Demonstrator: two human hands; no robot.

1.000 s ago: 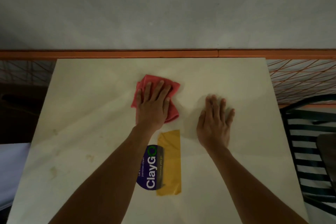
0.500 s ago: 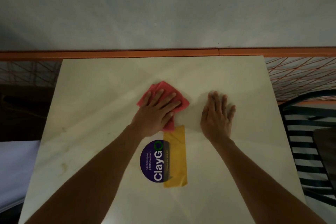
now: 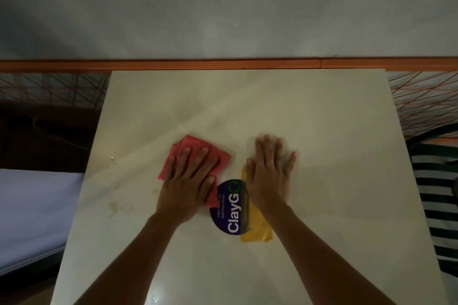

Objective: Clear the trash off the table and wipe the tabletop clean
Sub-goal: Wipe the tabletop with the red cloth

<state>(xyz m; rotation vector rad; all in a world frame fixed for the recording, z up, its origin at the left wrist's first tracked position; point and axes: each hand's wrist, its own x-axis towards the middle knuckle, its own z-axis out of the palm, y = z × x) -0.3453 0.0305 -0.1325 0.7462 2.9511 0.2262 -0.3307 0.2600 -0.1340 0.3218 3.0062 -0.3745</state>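
Observation:
A folded red cloth (image 3: 198,148) lies on the cream tabletop (image 3: 322,131) near its middle. My left hand (image 3: 188,186) presses flat on the cloth with straight, spread fingers. My right hand (image 3: 269,173) rests flat on the bare tabletop just right of it, fingers straight, covering the top of a yellow sticker strip (image 3: 257,230). A round purple "ClayGo" sticker (image 3: 230,210) sits between my two wrists. Faint brownish stains (image 3: 115,207) mark the table's left side.
An orange rail (image 3: 223,64) runs along the table's far edge with orange mesh (image 3: 426,101) below it. A dark slatted chair (image 3: 436,193) stands at the right. A pale surface (image 3: 32,215) lies left of the table.
My left hand has slid the cloth back toward me and a little left across the table. My right hand has stayed flat on the table and now covers the yellow strip's top.

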